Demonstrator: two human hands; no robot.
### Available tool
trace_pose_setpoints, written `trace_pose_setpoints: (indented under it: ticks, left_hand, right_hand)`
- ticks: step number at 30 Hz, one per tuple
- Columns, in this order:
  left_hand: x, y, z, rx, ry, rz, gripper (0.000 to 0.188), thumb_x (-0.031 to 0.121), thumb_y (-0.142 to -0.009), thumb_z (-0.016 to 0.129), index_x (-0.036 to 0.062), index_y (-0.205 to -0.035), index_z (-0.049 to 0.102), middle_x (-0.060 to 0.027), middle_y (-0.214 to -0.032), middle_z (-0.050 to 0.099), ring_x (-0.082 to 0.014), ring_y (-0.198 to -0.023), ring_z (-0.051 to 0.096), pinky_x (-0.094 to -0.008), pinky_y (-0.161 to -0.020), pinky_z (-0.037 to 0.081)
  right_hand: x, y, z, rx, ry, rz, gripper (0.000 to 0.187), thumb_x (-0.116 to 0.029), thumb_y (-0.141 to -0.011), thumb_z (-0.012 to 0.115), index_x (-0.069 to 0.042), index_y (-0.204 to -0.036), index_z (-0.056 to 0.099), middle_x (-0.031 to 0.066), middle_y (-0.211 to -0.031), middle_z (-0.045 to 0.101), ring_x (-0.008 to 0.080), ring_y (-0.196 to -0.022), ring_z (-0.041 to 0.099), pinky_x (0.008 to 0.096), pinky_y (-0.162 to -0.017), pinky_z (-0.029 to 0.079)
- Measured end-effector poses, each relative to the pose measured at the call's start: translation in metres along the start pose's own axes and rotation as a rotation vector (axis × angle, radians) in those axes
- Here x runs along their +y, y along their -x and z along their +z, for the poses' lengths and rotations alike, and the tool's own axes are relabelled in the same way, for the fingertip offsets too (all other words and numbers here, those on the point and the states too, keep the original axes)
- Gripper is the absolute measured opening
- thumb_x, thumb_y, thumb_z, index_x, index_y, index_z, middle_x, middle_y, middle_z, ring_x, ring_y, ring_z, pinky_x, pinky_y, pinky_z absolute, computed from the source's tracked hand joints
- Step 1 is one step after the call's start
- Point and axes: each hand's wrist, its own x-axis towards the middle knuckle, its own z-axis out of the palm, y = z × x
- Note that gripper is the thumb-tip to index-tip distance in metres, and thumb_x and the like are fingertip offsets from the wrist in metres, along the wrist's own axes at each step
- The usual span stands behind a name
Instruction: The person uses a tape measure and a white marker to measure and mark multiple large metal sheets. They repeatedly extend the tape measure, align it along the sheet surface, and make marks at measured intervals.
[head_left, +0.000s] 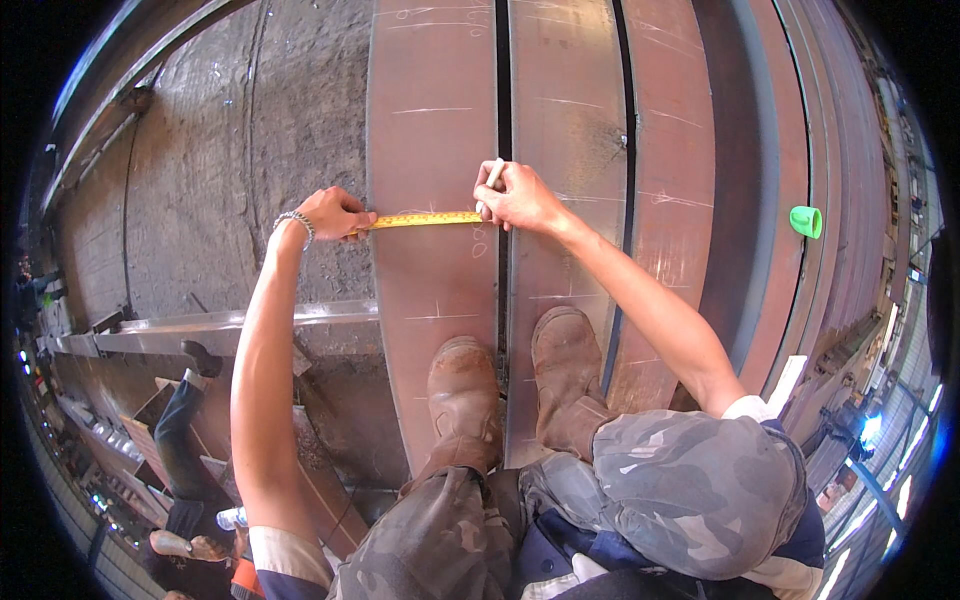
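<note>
A yellow tape measure blade (425,219) lies straight across the brownish steel beam (430,150). At the beam's left edge, my left hand (333,213) is closed, with thumb and fingers pinching one end of the blade. My right hand (518,196) is at the beam's right edge, closed round a whitish chalk stick (494,172) that points up from the fingers. The blade's other end reaches this hand's fingertips; whether they also grip it is hidden. Thin white lines and written marks show on the steel near the tape.
My boots (464,385) stand on two neighbouring beams, with a narrow dark gap between. Another marked beam (670,150) lies to the right. A green plastic piece (806,222) rests on steel farther right. At lower left, another person's leg (180,420) shows; a bright light (872,428) glows at right.
</note>
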Motion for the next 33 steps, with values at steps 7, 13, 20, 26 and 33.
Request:
trace_pose_setpoints:
  ticks: [7,13,20,26,33]
  left_hand:
    - [0.0,-0.001,0.001,0.004,-0.032,-0.011,0.045,0.048,-0.097,0.07,0.0058,-0.105,0.082,-0.0068,-0.092,0.08,-0.0143,-0.084,0.076,-0.0315,-0.085,0.06]
    - [0.0,-0.002,0.001,0.005,-0.03,-0.008,0.044,0.048,-0.097,0.07,0.0063,-0.105,0.082,-0.0063,-0.092,0.08,-0.0141,-0.084,0.076,-0.0317,-0.084,0.06]
    - [-0.001,-0.001,0.002,0.004,-0.009,-0.005,0.043,0.047,-0.098,0.069,0.0062,-0.106,0.081,-0.0058,-0.091,0.08,-0.0139,-0.083,0.076,-0.0312,-0.084,0.06]
    - [-0.002,-0.001,0.002,0.005,0.003,0.001,0.044,0.047,-0.098,0.07,0.0056,-0.104,0.081,-0.0056,-0.091,0.08,-0.0134,-0.083,0.075,-0.0312,-0.084,0.06]
    - [-0.002,-0.001,0.001,0.002,0.004,0.013,0.042,0.045,-0.098,0.069,0.0055,-0.103,0.081,-0.004,-0.09,0.08,-0.0123,-0.082,0.076,-0.0302,-0.083,0.06]
  right_hand:
    - [-0.005,-0.001,-0.003,-0.026,0.069,0.034,0.017,-0.016,-0.095,0.06,-0.002,-0.086,0.061,0.0051,-0.071,0.07,0.0084,-0.055,0.061,0.0254,-0.047,0.049]
    - [-0.007,-0.001,-0.001,-0.046,0.098,0.031,0.018,-0.017,-0.095,0.061,-0.001,-0.086,0.061,0.005,-0.071,0.07,0.0087,-0.056,0.062,0.0255,-0.047,0.05]
    - [-0.003,-0.005,0.002,-0.036,0.141,0.028,0.018,-0.016,-0.094,0.06,0.001,-0.087,0.061,0.0057,-0.071,0.07,0.0103,-0.058,0.065,0.0258,-0.048,0.052]
    - [-0.014,-0.008,0.011,0.576,0.353,-0.616,0.011,-0.011,-0.094,0.065,-0.002,-0.09,0.06,0.0113,-0.067,0.069,0.0194,-0.055,0.068,0.0366,-0.054,0.053]
    - [-0.023,-0.008,-0.009,0.494,0.074,-0.386,0.012,-0.01,-0.096,0.065,-0.002,-0.088,0.06,0.0101,-0.066,0.068,0.0189,-0.057,0.069,0.0345,-0.056,0.051]
